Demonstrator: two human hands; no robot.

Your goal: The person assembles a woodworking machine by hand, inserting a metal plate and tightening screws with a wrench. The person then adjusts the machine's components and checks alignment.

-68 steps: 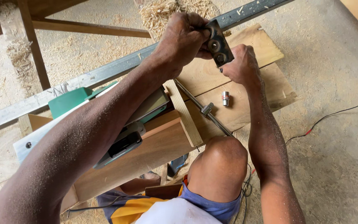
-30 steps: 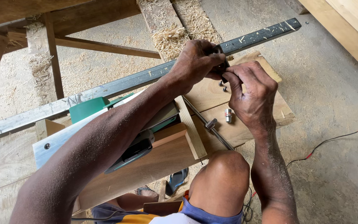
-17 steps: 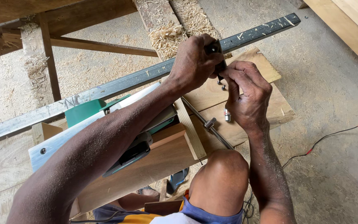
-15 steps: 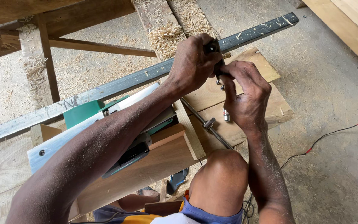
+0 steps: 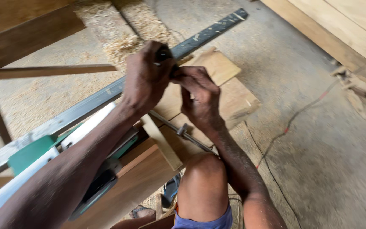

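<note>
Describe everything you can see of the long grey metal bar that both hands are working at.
The long grey metal bar is straight, flat and narrow, dull and scuffed with pale marks. It runs diagonally from the lower left to the upper right, above sawdust and stacked wooden boards. The left hand grips a small dark fitting on it; the right hand touches the same spot. The picture is blurred.

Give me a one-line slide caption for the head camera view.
Both hands, left hand and right hand, grip a small dark fitting on a long metal rail above plywood offcuts.
</note>
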